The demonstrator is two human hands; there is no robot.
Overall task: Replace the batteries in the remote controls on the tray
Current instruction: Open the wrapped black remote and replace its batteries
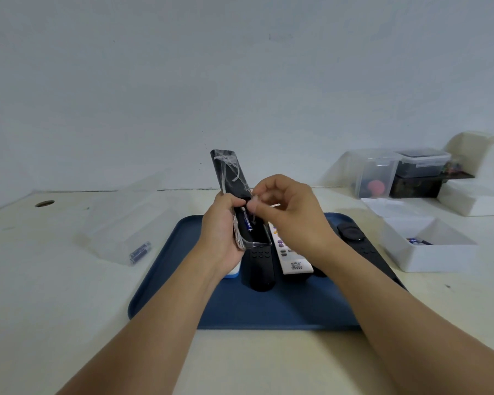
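My left hand (221,232) grips a black remote (230,176) in a clear plastic sleeve, held upright above the blue tray (268,309). Its battery bay is open and a blue battery (247,220) lies inside. My right hand (288,212) is at the bay, thumb and fingertips pinching at the battery's top end or the plastic there; which one I cannot tell. On the tray below lie a black remote (258,266), a white remote (293,258) with coloured buttons and another black remote (354,238) at the right.
A clear plastic box (120,223) at the left holds blue batteries (139,251). An open white box (428,246) at the right holds more batteries. Clear lidded containers (397,172) and white boxes stand at the back right. A round hole (44,203) is in the table, far left.
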